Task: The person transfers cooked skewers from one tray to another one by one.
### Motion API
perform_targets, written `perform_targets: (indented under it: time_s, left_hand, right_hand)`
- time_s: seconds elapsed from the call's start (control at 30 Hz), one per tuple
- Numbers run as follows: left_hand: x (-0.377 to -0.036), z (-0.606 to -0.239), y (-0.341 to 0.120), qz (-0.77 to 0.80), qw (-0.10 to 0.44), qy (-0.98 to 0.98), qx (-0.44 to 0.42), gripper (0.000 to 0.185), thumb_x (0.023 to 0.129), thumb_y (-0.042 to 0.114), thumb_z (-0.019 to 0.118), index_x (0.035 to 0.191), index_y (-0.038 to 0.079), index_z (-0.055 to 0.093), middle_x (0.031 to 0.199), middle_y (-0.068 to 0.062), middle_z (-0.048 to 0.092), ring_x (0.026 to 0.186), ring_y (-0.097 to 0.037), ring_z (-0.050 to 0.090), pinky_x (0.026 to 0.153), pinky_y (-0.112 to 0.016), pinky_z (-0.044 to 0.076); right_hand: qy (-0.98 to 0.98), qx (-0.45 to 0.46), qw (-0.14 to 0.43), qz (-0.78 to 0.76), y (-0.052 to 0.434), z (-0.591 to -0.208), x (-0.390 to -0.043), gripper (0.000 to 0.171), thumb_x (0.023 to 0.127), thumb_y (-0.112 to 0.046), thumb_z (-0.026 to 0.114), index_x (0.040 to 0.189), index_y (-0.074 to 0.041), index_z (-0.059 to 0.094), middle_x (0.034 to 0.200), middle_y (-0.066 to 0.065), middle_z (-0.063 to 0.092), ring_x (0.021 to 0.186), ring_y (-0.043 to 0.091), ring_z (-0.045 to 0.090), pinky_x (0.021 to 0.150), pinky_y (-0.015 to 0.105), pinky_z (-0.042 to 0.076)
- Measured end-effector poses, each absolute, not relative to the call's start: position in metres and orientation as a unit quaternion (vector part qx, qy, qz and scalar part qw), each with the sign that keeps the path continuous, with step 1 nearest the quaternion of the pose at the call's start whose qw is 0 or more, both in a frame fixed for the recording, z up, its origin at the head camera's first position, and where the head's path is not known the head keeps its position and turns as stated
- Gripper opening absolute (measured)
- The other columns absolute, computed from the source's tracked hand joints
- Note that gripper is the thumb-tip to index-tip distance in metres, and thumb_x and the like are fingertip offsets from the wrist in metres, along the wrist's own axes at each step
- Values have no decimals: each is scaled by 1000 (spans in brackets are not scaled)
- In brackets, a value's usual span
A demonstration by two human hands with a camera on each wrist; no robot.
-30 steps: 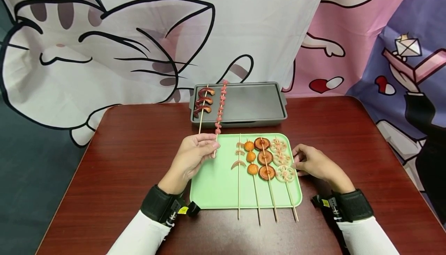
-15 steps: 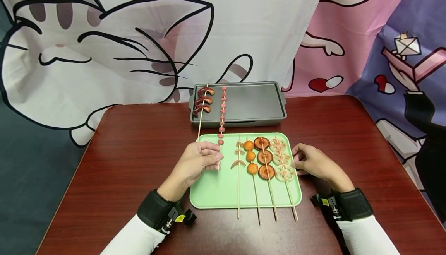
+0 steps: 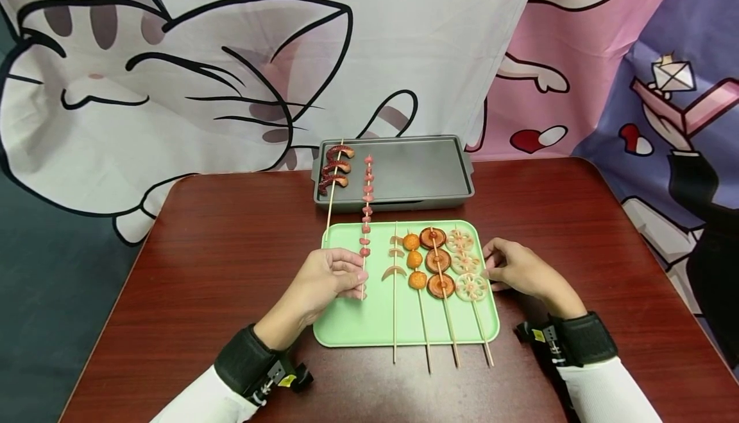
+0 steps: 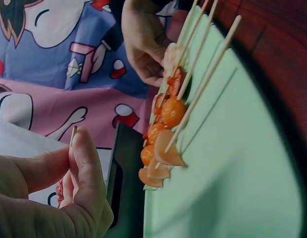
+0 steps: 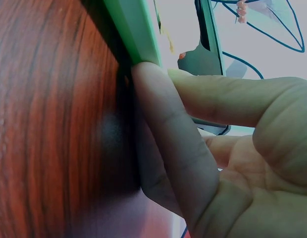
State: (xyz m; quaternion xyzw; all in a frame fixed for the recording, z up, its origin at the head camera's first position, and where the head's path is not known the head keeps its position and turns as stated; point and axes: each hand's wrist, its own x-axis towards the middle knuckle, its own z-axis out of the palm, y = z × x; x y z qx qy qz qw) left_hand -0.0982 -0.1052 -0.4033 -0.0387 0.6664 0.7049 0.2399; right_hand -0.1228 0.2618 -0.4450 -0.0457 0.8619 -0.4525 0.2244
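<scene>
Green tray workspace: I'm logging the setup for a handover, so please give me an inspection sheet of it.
Surface: dark red wooden table.
Job's things: pink sausage skewer lying from the grey baking tray onto the green tray; its near end pinched by the left hand.
Clutter: octopus skewer on the grey baking tray; four more skewers on the green tray, among them the lotus root skewer.
Grippers: left hand grips the stick; right hand has its fingers against the green tray's right edge, holding nothing.
Cables: nothing seen.
Surroundings: cartoon cat cloth backdrop; black wrist bands on both arms.
</scene>
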Motion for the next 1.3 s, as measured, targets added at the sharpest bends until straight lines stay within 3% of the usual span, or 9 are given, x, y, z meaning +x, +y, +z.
perform_targets:
  time_s: [0.73,1.3]
  left_hand:
    - [-64,-416,-112,680,316,662,-11,23,92,-13,65,111,-20,54,83,-11,67,69,-15,72,70,-33,67]
    - [-41,-432,-109,674,353,649,-28,20,90,-13,66,106,-17,56,82,-10,66,68,-16,72,68,-32,66]
  right_hand:
    - [853,-45,228,-467,264,-447,-123,29,95,3,68,119,10,54,93,15,62,77,19,66,63,30,64]
    - [855,-44,228,-464,263,-446,-123,28,95,4,67,119,10,54,94,15,62,77,19,67,64,31,65]
